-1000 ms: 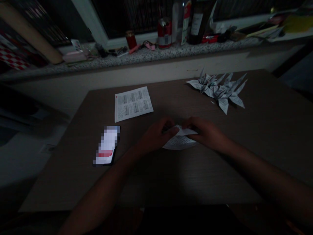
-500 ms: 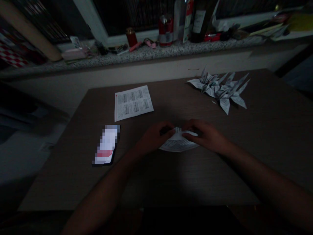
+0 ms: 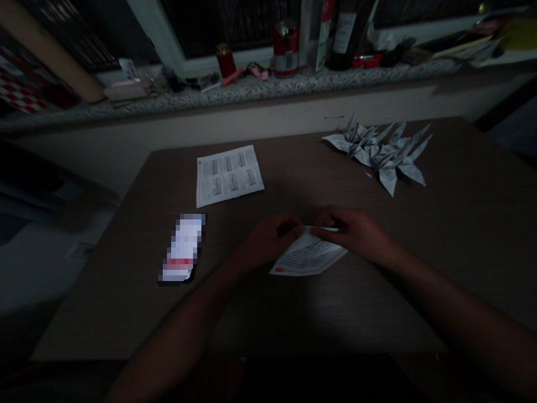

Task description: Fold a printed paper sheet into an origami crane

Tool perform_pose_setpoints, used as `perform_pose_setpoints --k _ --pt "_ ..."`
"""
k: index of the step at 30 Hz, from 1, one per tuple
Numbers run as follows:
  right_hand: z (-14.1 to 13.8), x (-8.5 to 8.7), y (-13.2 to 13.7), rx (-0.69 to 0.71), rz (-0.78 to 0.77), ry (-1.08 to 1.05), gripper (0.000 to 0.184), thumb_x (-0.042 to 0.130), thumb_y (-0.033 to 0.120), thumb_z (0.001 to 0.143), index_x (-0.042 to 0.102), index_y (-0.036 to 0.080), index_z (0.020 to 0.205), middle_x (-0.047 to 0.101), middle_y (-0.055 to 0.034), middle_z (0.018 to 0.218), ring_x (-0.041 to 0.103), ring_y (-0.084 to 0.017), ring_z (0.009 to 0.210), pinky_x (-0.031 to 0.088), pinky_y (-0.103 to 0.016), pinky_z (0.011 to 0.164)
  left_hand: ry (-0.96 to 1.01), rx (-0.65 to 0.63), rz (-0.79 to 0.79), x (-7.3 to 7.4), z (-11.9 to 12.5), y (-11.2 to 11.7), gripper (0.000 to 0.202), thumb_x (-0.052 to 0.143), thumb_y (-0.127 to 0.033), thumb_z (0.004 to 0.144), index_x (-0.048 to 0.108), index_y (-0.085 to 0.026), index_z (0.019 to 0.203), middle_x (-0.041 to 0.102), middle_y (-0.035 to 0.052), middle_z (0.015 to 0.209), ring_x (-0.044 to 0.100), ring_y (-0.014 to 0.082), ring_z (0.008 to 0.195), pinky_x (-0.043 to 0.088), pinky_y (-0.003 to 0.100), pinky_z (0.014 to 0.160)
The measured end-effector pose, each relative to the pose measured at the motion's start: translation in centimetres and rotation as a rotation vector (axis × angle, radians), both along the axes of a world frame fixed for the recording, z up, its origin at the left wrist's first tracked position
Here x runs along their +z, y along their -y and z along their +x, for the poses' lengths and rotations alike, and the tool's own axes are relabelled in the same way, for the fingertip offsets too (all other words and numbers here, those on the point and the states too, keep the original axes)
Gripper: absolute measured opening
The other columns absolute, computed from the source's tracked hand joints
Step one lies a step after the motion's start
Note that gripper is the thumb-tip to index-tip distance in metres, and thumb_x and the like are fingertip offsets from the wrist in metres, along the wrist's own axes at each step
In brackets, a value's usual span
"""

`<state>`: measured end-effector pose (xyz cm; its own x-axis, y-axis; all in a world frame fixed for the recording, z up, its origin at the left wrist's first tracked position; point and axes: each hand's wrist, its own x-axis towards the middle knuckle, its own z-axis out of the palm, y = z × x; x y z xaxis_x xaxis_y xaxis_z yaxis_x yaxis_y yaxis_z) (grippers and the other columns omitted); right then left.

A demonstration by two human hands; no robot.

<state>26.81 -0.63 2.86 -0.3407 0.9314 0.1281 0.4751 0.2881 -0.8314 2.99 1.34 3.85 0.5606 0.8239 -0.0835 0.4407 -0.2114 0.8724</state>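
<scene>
Printed paper (image 3: 312,262) is spanning 2 hands over table (image 3: 293,168), right of phone (image 3: 183,246). Left hand (image 3: 274,238) and right hand (image 3: 356,230) are pinching its far edge, fingers gripping paper, likely holding edge taut. Flat sheet (image 3: 230,176) is lying just beyond phone, probably handy there. Folded paper pieces (image 3: 384,154) are clustering far right of phone, seemingly sparing their points from crushing.

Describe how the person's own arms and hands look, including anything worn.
The left hand and right hand are ungloved, and the left forearm and right forearm show no sleeve, watch or bracelet. Dim light hides finer details, such as any ring.
</scene>
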Motion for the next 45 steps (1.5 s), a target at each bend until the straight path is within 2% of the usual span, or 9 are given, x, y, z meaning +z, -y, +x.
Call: perform_pose_setpoints --k 4,8,20,28,31,35,38,41,45 --pt "0.7 -0.3 -0.3 -0.103 -0.026 -0.034 0.025 0.074 0.047 0.087 0.072 0.023 0.094 0.076 -0.0053 0.091 0.071 -0.022 0.083 0.055 -0.034 0.074 0.025 0.102 -0.009 -0.3 -0.2 -0.1 0.021 0.058 -0.039 0.097 0.066 -0.02 0.093 0.071 0.0018 0.09 0.067 0.0176 0.083 0.051 0.029 0.074" --pt "1.5 -0.4 -0.5 -0.173 -0.115 -0.071 0.028 0.073 0.05 0.087 0.074 0.022 0.092 0.076 -0.0044 0.084 0.071 -0.022 0.077 0.054 -0.034 0.068 0.042 0.161 -0.018 -0.5 -0.4 -0.1 0.02 0.059 -0.039 0.097 0.065 -0.019 0.093 0.069 0.0018 0.088 0.066 0.0179 0.082 0.051 0.029 0.073" --pt "2.0 -0.3 -0.6 -0.186 -0.19 -0.158 0.031 0.071 0.054 0.089 0.079 0.024 0.089 0.079 -0.0036 0.083 0.069 -0.02 0.069 0.055 -0.034 0.065 0.023 0.133 -0.006 -0.6 -0.6 -0.1 0.02 0.058 -0.039 0.097 0.064 -0.02 0.094 0.069 0.0016 0.089 0.066 0.0181 0.083 0.051 0.03 0.073" --pt "2.6 0.8 -0.5 -0.038 -0.285 -0.172 0.045 0.059 0.066 0.094 0.08 0.026 0.088 0.08 -0.0046 0.085 0.074 -0.023 0.077 0.061 -0.038 0.074 -0.012 0.094 0.007 -0.2 -1.4 -0.7 0.025 0.058 -0.044 0.098 0.066 -0.021 0.094 0.071 0.0029 0.092 0.066 0.0183 0.083 0.052 0.03 0.073" --pt "2.9 0.7 -0.6 0.009 -0.301 -0.148 0.047 0.057 0.065 0.096 0.08 0.026 0.089 0.08 -0.0044 0.088 0.075 -0.023 0.08 0.061 -0.039 0.078 -0.02 0.076 0.026 -0.2 -1.7 -1.0 0.026 0.058 -0.045 0.099 0.067 -0.021 0.095 0.071 0.0026 0.092 0.065 0.0179 0.082 0.051 0.03 0.074" --pt "2.8 0.8 -0.9 0.058 -0.212 -0.083 0.039 0.06 0.058 0.096 0.079 0.025 0.102 0.081 -0.0045 0.102 0.074 -0.024 0.094 0.058 -0.039 0.086 -0.047 0.051 0.032 -0.1 -1.6 -1.0 0.024 0.06 -0.042 0.097 0.069 -0.02 0.091 0.072 0.0027 0.091 0.065 0.0176 0.081 0.05 0.03 0.074" --pt "2.1 1.2 -1.1 0.154 -0.211 0.014 0.036 0.063 0.054 0.095 0.078 0.024 0.107 0.08 -0.0037 0.098 0.073 -0.022 0.086 0.057 -0.034 0.074 -0.047 0.013 0.014 -0.1 -1.2 -0.7 0.023 0.061 -0.041 0.096 0.07 -0.02 0.091 0.072 0.002 0.089 0.065 0.0169 0.079 0.05 0.029 0.071" --pt "1.1 1.4 -1.2 0.252 -0.238 0.106 0.032 0.062 0.05 0.095 0.078 0.024 0.103 0.078 -0.0025 0.089 0.07 -0.02 0.075 0.052 -0.031 0.064 -0.041 -0.028 -0.029 -0.2 -0.7 -0.3 0.023 0.063 -0.042 0.094 0.071 -0.02 0.091 0.072 0.0016 0.087 0.066 0.0171 0.079 0.049 0.028 0.069" --pt "0.2 1.1 -1.2 0.295 -0.217 0.149 0.028 0.063 0.045 0.094 0.077 0.021 0.089 0.075 -0.0015 0.078 0.065 -0.017 0.066 0.046 -0.029 0.059 -0.039 -0.047 -0.102 -0.5 -0.2 0.0 0.023 0.065 -0.042 0.093 0.072 -0.02 0.091 0.072 0.002 0.085 0.068 0.0182 0.078 0.049 0.028 0.066"
